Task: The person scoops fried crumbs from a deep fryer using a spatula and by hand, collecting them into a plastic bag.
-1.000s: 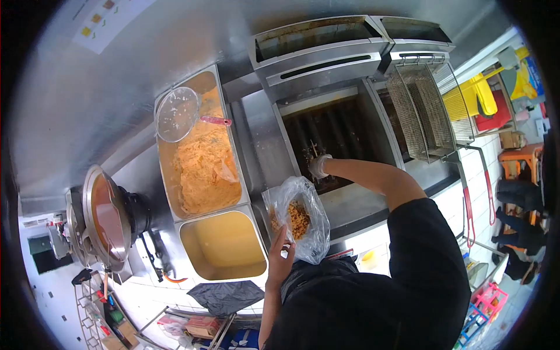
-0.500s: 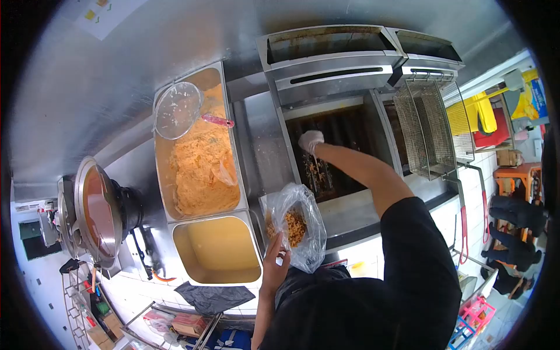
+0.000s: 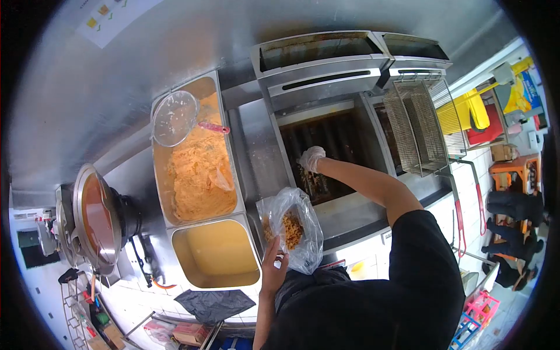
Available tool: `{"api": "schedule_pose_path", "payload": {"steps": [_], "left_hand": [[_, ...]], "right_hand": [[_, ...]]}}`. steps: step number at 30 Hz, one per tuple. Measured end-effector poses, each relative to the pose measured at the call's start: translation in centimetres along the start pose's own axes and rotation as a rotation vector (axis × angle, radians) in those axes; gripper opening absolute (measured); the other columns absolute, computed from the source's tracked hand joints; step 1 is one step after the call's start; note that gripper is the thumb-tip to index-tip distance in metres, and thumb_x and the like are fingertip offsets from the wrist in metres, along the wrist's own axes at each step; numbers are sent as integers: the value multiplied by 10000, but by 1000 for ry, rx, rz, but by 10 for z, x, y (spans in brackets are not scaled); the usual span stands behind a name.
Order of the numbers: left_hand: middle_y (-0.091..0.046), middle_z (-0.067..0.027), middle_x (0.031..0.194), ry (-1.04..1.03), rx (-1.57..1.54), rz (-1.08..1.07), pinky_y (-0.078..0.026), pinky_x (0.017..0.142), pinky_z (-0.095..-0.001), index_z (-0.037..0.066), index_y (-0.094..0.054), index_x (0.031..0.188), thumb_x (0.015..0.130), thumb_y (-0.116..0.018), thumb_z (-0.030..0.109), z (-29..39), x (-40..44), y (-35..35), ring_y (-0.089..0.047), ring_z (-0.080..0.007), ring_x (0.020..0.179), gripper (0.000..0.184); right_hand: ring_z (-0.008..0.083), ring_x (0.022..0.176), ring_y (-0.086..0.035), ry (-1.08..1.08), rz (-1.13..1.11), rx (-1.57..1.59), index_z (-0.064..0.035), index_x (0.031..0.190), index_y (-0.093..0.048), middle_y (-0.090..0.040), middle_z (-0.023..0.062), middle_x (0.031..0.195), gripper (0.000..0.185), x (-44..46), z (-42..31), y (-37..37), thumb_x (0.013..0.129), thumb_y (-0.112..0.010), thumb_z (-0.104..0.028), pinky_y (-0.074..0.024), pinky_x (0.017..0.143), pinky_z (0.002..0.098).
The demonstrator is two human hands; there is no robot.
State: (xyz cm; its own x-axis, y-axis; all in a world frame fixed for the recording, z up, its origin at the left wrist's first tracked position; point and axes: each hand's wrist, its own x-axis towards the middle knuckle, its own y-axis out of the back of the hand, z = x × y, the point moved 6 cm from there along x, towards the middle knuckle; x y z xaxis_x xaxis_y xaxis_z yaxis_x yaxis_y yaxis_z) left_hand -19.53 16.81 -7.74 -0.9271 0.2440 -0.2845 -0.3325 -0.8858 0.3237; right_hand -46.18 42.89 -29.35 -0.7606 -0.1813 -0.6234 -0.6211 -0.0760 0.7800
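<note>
My right hand (image 3: 313, 158), in a clear plastic glove, hangs low over the dark oil of the fryer well (image 3: 350, 137). Its fingers look curled, and whatever is in them is hidden. Light brown crumbs (image 3: 315, 184) are scattered in the oil just below it. At the counter's front edge, a clear plastic bag (image 3: 309, 245) stands with its mouth spread, holding brown fried crumbs (image 3: 293, 230). My bare left hand (image 3: 274, 269) grips the bag's near left rim between thumb and fingers.
Left of the fryer, a steel pan (image 3: 224, 204) holds orange breading, with a mesh strainer (image 3: 175, 118) lying on it. A pan of yellow liquid (image 3: 216, 251) adjoins it. Wire fry baskets (image 3: 417, 128) hang at right. A round pot (image 3: 96, 210) stands far left.
My right hand has moved nearer to me and slightly right over the oil. My left hand stays at the bag. The whole view has shifted a little.
</note>
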Motion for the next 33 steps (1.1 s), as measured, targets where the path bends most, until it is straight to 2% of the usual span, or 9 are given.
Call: {"api": "schedule_pose_path", "payload": {"steps": [2,4,10,17,20,21,28,31,33], "left_hand": [[-510,-167,1490,-18,-23,-5,-547,742,-276,52,-467,1508,902,-640,-56,-4,1,-4,-659,-173,933,639],[-509,-168,1491,-10,-25,-12,-545,747,-276,52,-467,1508,905,-640,-52,-1,2,-4,-657,-172,942,636],[-508,-170,1493,-11,9,-15,-538,768,-274,45,-464,1509,915,-644,-35,-1,3,0,-647,-164,956,626],[-560,-176,1403,-35,106,20,-560,740,-286,43,-456,1508,897,-672,-42,3,11,5,-640,-169,908,654],[-517,-167,1487,1,64,7,-541,758,-277,54,-468,1509,914,-653,-29,-8,11,1,-645,-155,944,628],[-520,-168,1483,15,47,-2,-540,758,-276,57,-469,1509,913,-653,-29,-9,11,-1,-646,-156,941,630],[-540,-170,1454,21,62,-24,-540,765,-274,66,-465,1516,908,-651,-35,5,19,-2,-639,-160,928,643],[-538,-170,1452,-2,45,-21,-538,762,-273,67,-462,1518,910,-647,-42,3,17,-2,-636,-158,933,645],[-537,-170,1448,-38,46,-12,-538,759,-274,67,-461,1519,910,-643,-47,7,16,0,-637,-158,937,645]], "right_hand": [[312,1012,-739,-30,137,25,-102,1058,-790,-764,123,1067,214,-9,4,20,915,-653,-185,-604,785,452],[301,950,-754,114,234,-173,-81,997,-795,-773,122,989,193,-59,-20,84,900,-658,-175,-608,750,434],[271,911,-757,0,290,-106,-87,954,-804,-785,72,984,140,-16,-28,113,841,-728,-119,-606,669,407],[294,1030,-743,13,107,-92,-90,1045,-795,-777,99,1061,197,40,-3,74,867,-712,-102,-611,752,412],[295,1048,-737,-136,83,96,-111,1073,-791,-770,95,1097,206,66,-4,43,888,-701,-106,-612,764,419],[301,1054,-734,-84,15,42,-127,1086,-789,-763,89,1127,207,60,-9,49,908,-683,-118,-612,779,425],[299,1099,-718,-45,86,66,-136,1119,-782,-748,75,1185,244,85,0,46,886,-708,-147,-613,790,419],[298,1099,-718,-127,-138,19,-138,1135,-778,-747,79,1188,282,85,-12,24,858,-723,-137,-609,796,445],[284,1091,-721,-76,-131,13,-148,1122,-784,-750,69,1182,283,83,-12,4,843,-733,-135,-608,784,457]]}}
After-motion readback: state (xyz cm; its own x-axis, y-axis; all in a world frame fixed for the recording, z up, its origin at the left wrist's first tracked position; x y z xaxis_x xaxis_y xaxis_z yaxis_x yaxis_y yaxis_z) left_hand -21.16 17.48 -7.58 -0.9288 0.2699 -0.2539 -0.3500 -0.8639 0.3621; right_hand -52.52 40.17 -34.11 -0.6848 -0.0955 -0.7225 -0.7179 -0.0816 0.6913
